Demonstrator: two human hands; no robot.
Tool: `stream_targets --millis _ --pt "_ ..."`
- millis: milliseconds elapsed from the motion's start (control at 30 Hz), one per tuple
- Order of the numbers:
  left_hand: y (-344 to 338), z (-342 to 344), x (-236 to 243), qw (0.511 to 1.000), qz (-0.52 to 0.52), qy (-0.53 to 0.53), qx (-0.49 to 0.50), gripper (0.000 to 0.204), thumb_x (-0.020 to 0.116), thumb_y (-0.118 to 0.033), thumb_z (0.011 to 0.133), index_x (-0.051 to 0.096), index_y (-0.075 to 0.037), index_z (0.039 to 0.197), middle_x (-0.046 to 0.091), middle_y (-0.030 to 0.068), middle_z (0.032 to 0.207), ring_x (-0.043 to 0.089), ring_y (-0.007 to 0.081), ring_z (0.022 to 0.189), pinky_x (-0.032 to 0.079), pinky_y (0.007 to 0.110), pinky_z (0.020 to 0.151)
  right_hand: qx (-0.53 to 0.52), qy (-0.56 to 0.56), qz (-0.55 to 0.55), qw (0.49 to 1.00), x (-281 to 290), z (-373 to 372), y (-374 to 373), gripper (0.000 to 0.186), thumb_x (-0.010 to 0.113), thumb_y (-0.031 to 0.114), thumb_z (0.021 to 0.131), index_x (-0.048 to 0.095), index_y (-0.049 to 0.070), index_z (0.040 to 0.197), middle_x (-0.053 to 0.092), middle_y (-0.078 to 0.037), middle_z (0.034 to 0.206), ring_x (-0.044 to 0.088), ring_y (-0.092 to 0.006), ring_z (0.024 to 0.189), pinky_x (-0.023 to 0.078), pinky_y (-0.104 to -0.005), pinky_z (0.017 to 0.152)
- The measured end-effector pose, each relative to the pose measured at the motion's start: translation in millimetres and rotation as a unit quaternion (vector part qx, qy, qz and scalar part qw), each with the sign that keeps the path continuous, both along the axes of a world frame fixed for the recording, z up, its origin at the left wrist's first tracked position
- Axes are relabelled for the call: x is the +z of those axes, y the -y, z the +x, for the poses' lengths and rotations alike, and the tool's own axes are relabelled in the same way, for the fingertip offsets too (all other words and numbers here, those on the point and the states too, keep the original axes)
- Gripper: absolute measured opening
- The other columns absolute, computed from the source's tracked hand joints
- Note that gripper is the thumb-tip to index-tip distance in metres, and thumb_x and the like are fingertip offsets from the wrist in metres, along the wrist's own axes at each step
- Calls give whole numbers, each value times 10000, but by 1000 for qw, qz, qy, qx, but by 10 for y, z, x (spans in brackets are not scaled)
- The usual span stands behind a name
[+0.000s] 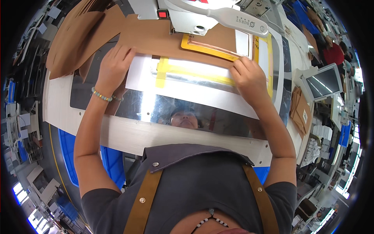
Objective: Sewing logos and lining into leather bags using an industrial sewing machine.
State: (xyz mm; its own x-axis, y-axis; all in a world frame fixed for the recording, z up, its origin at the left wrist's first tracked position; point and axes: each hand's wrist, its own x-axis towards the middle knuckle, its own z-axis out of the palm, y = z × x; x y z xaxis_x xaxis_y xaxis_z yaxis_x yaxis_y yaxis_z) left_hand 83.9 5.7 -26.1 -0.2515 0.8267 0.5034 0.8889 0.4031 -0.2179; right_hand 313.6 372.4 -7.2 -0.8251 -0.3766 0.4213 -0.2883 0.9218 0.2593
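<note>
A brown sheet [152,39], either leather or fabric, lies across the machine bed. My left hand [115,64] pinches its near edge at the left, fingertips together. At the right end of that edge, my right hand [249,80] has its fingers curled down on the sheet, against the near corner of a yellow frame [210,50]. The frame rests on the sheet. Under it lies a white sheet [187,93] with yellow tape strips [194,72] around a cut-out. The white head of a sewing machine [191,23] stands over the brown sheet; its needle area is partly hidden.
A shiny metal plate [156,107] covers the near part of the pale table [128,134]. Folded brown pieces [74,43] pile up at far left. To the right stand a small screen [323,82] and more brown pieces [300,111]. Blue bins [68,152] sit below the table.
</note>
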Motion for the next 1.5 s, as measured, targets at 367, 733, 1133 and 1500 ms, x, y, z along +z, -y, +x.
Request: stream_targets --millis 367,733,1133,1500 --pt "-797 -127 -137 994 -52 -5 -95 351 710 -38 853 738 3 1201 703 98 1087 694 273 1036 583 376 910 -159 -7 32 987 -165 537 -830 145 698 66 801 715 42 943 662 -62 991 669 -235 1047 544 -354 804" --pt "-691 219 -67 976 -53 207 -47 482 643 -65 994 651 -61 1475 578 125 1598 466 354 1523 394 443 1250 -232 6 -17 972 -124 873 -699 280 709 142 933 753 20 1181 729 -87 1267 653 -281 1274 542 -408 1006" --pt "-615 288 -182 960 -77 268 -8 585 620 -252 1067 510 -108 1624 423 59 1742 255 353 1648 231 530 1312 -284 90 -150 943 -310 1102 -590 581 526 452 1128 584 59 1552 438 -138 1698 299 -346 1613 231 -571 1296" --pt "-565 251 -188 977 -29 210 2 526 658 -250 1049 601 -70 1540 462 128 1702 341 382 1605 289 525 1307 -259 81 -217 938 -329 1042 -600 540 548 372 1125 576 37 1547 470 -162 1670 321 -374 1600 239 -528 1295"
